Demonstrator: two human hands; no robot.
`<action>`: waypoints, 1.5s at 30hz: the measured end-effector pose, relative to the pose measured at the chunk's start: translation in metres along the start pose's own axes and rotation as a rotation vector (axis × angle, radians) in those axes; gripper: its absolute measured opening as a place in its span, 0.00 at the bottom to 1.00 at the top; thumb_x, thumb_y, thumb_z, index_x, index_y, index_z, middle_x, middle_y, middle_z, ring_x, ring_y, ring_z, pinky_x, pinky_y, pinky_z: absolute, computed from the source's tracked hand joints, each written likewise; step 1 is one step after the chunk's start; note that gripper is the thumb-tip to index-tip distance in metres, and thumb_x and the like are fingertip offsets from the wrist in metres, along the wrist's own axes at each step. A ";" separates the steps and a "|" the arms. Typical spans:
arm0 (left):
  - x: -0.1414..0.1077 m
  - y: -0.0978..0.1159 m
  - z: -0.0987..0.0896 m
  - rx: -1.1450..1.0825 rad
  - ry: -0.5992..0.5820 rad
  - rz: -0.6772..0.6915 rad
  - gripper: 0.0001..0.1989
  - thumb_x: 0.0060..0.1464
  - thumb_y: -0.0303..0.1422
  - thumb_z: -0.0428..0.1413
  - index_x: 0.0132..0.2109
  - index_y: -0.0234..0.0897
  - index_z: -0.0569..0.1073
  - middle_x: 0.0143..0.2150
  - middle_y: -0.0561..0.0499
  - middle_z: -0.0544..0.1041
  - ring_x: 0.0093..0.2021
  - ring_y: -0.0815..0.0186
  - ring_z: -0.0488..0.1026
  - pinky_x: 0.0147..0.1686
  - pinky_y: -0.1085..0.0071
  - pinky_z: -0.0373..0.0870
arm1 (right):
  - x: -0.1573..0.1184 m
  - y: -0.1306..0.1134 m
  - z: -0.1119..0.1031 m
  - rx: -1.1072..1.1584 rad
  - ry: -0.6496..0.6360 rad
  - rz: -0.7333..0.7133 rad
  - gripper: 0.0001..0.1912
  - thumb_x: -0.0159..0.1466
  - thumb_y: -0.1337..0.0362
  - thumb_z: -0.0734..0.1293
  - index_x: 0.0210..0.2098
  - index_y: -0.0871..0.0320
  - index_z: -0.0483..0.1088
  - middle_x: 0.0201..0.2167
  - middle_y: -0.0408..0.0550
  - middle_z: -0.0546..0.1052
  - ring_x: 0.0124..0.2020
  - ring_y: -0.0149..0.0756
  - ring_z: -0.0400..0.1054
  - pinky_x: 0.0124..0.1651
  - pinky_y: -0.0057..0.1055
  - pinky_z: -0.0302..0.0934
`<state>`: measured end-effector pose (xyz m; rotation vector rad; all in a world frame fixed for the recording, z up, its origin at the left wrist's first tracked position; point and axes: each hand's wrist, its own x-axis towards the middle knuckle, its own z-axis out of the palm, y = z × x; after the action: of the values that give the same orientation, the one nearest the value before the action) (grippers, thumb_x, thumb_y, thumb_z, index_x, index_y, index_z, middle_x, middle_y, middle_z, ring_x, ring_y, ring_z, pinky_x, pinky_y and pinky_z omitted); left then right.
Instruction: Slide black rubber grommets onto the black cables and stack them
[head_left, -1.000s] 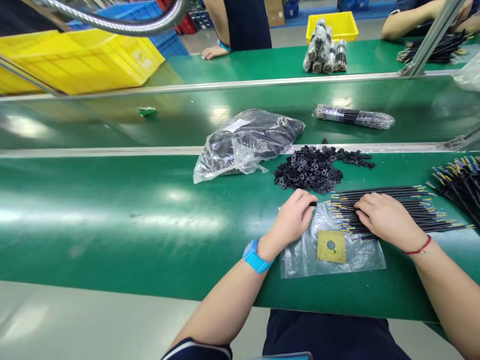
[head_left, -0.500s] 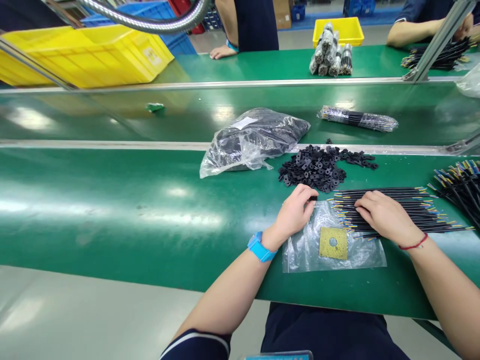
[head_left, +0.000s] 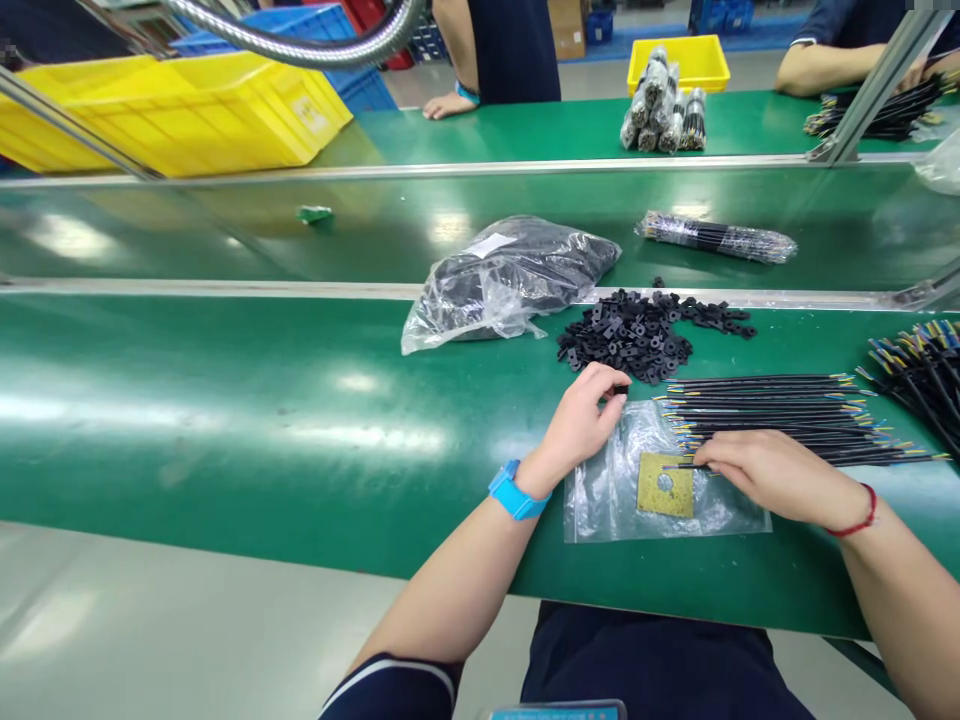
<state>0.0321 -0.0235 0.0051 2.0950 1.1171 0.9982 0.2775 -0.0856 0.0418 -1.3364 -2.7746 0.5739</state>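
My left hand [head_left: 589, 415] pinches a small black plastic piece [head_left: 620, 389] just in front of a heap of similar black pieces [head_left: 626, 335]. Between the fingers of my right hand [head_left: 765, 472] is the end of a black cable [head_left: 681, 466], whose tip points left over a yellow square plate [head_left: 651, 496] with a round hole. That plate lies on a flat clear plastic bag [head_left: 600, 510]. Behind my right hand, several black cables [head_left: 765, 405] with stripped, coloured wire ends lie side by side. The rest of the held cable is hidden by the hand.
A plastic bag of black parts [head_left: 517, 265] lies behind the heap. A wrapped cable bundle [head_left: 716, 238] rests beyond the metal rail [head_left: 300, 290]. More cables [head_left: 926, 380] are piled at the right. Co-workers stand across the bench, near yellow bins [head_left: 225, 110].
My right hand has moved from on top of the cable row toward me, and now has a cable end in its fingers. My left hand has shifted slightly left, still pinching the black piece.
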 end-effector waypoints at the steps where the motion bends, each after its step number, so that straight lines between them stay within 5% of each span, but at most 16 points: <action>1: 0.000 0.000 0.000 -0.008 -0.001 -0.005 0.09 0.53 0.21 0.51 0.40 0.35 0.70 0.38 0.50 0.69 0.36 0.69 0.67 0.38 0.70 0.68 | 0.001 -0.003 0.001 -0.059 -0.024 0.004 0.14 0.65 0.70 0.56 0.40 0.53 0.72 0.36 0.44 0.76 0.34 0.33 0.71 0.34 0.29 0.63; 7: -0.002 0.001 0.005 -0.268 -0.016 -0.207 0.07 0.51 0.25 0.54 0.39 0.35 0.71 0.37 0.51 0.70 0.35 0.70 0.69 0.37 0.69 0.69 | 0.002 -0.011 0.007 -0.292 0.021 0.032 0.09 0.62 0.71 0.59 0.33 0.58 0.71 0.32 0.47 0.71 0.28 0.32 0.67 0.28 0.28 0.58; 13: -0.004 0.013 0.013 -0.862 -0.191 -0.527 0.07 0.49 0.26 0.57 0.37 0.33 0.70 0.31 0.52 0.74 0.33 0.70 0.75 0.39 0.68 0.73 | -0.001 0.000 0.001 -0.075 0.242 -0.004 0.14 0.67 0.64 0.56 0.42 0.55 0.73 0.37 0.46 0.78 0.37 0.34 0.72 0.39 0.32 0.66; 19: -0.007 0.023 0.011 -1.023 -0.250 -0.596 0.09 0.47 0.28 0.61 0.38 0.33 0.71 0.33 0.51 0.76 0.32 0.70 0.75 0.41 0.67 0.73 | 0.002 -0.003 0.005 -0.033 0.350 0.047 0.15 0.68 0.63 0.55 0.43 0.57 0.73 0.40 0.48 0.78 0.39 0.35 0.73 0.41 0.32 0.67; 29: -0.013 0.025 0.016 -0.823 -0.270 -0.523 0.10 0.46 0.28 0.61 0.37 0.33 0.70 0.31 0.53 0.73 0.31 0.72 0.71 0.36 0.71 0.70 | 0.008 -0.013 0.008 -0.030 0.357 0.098 0.14 0.67 0.64 0.56 0.41 0.57 0.73 0.35 0.47 0.78 0.35 0.33 0.73 0.36 0.29 0.65; 35: -0.016 0.032 0.021 -0.910 -0.275 -0.538 0.11 0.46 0.32 0.61 0.34 0.34 0.66 0.27 0.55 0.72 0.26 0.73 0.69 0.30 0.73 0.68 | 0.009 -0.022 0.009 -0.107 0.432 0.044 0.16 0.68 0.65 0.54 0.40 0.59 0.72 0.31 0.50 0.76 0.31 0.33 0.70 0.33 0.29 0.62; 45: -0.021 0.046 0.014 -0.270 -0.298 0.008 0.02 0.55 0.30 0.55 0.35 0.36 0.72 0.33 0.50 0.75 0.35 0.66 0.71 0.37 0.69 0.68 | 0.008 -0.021 0.001 0.348 0.154 0.062 0.16 0.68 0.63 0.54 0.31 0.56 0.70 0.25 0.43 0.74 0.27 0.30 0.66 0.32 0.26 0.58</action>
<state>0.0562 -0.0660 0.0244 1.9501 0.7793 0.7606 0.2560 -0.0917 0.0461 -1.3263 -2.3805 0.8675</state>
